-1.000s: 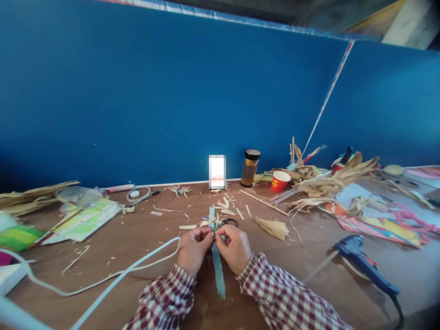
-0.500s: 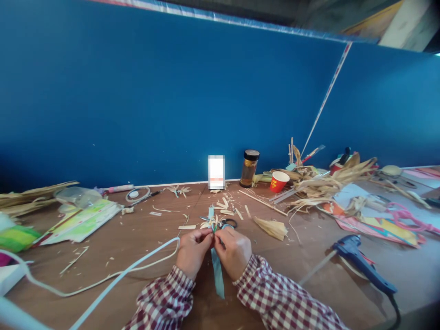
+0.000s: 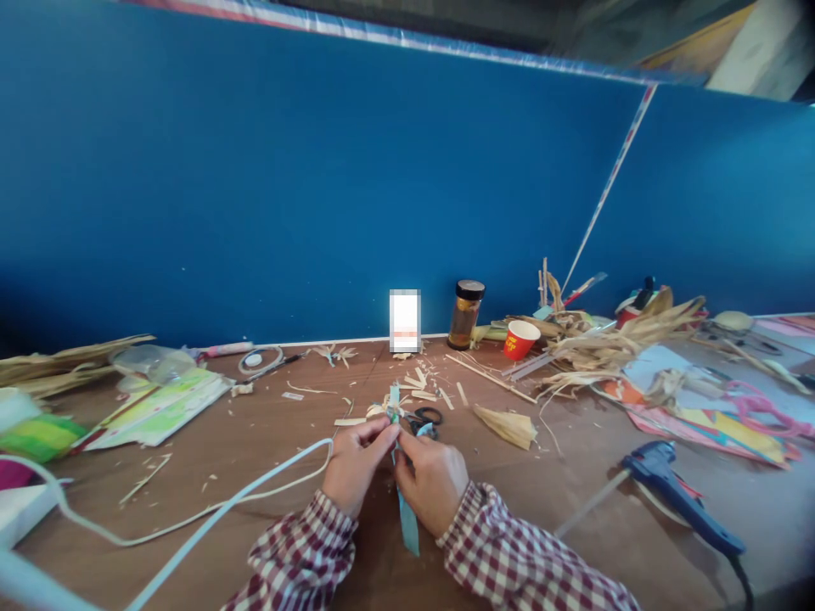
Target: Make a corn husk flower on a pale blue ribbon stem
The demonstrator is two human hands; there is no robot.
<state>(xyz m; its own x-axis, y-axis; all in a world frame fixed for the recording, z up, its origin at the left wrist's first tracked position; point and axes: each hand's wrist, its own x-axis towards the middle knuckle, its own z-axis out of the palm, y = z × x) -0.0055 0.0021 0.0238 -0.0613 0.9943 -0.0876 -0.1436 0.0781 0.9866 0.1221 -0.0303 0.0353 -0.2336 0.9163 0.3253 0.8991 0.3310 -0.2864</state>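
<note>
Both hands meet over the middle of the brown table. My left hand [image 3: 357, 458] pinches a small pale corn-husk flower [image 3: 377, 410] at its base, thumb against fingers. My right hand [image 3: 434, 475] is closed beside it, thumb and forefinger pinched on a light blue strip [image 3: 408, 522]. The strip's long end hangs down between my wrists, and part of it shows beyond the fingertips. What lies right between the fingertips is mostly hidden. Just past my right hand are black-handled scissors [image 3: 428, 416], with a bit of blue material against them.
Husk scraps [image 3: 420, 394] litter the table ahead. Farther back stand a dark-lidded jar [image 3: 467, 316] and a red paper cup [image 3: 521, 340]. Dry husks [image 3: 592, 344] pile up on the right, above a blue glue gun [image 3: 684, 496]. A white cable [image 3: 235, 501] crosses the left side.
My right fingertips have drawn slightly down and away from the flower, uncovering more of the scissors. My left hand keeps its pinch. The whole view has shifted slightly.
</note>
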